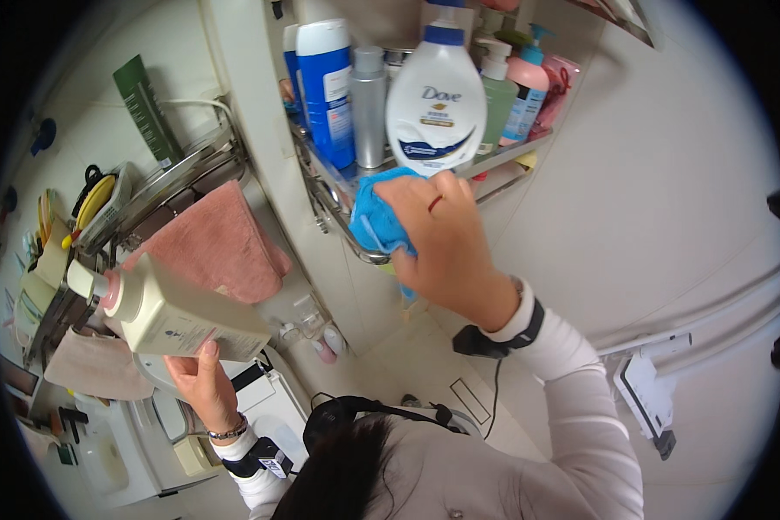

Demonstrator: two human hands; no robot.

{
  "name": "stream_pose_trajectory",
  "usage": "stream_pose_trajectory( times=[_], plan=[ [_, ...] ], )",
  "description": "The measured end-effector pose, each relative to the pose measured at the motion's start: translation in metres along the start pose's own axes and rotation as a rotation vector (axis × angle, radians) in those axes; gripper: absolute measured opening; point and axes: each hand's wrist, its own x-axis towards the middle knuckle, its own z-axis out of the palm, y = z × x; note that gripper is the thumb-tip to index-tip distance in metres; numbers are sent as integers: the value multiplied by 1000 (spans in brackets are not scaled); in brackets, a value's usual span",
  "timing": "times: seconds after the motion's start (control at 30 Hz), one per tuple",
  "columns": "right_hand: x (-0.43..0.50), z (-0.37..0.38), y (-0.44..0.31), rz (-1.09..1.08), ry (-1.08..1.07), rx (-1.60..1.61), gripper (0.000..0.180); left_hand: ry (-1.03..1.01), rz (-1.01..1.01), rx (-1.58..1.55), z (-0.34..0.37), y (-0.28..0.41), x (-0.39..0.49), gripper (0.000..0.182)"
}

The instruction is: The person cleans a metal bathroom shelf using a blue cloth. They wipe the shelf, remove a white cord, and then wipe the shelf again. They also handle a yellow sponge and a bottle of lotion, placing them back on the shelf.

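Note:
My left hand [205, 383] grips a cream pump bottle [182, 318] with a pink collar, tilted on its side with the pump pointing left. In my right hand [439, 240] is a bunched blue cloth [380, 208], which lies against the front edge of a metal corner shelf [510, 156]. Right behind that hand stands a white Dove pump bottle [437, 104]. Beside it on the shelf are a silver bottle [368, 110], a blue bottle with a white cap [328, 97], a green pump bottle [498, 101] and a pink bottle with a blue pump [526, 91].
To the left, a pink towel [218, 244] hangs below a metal rack [198, 156] holding a green box [146, 110]. A washbasin [107, 455] is at lower left, with a white toilet [273, 403] nearer. A white wall [676, 214] rises on the right.

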Motion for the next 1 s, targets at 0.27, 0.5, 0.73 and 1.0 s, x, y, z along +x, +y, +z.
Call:
stream_pose_trajectory(
  times=[0.27,0.5,0.73,1.0],
  plan=[
    [71,-18,-1,104,-525,106,23,9,12,23,-17,-7,-7,60],
    [78,41,-12,-294,-219,-400,21,25,8,21,-26,1,-13,61],
    [49,55,-13,-285,-157,-616,34,106,-63,93,-24,3,-16,61],
    [-1,136,-49,-163,-654,689,41,375,-39,179,-57,8,-27,64]
  ],
)
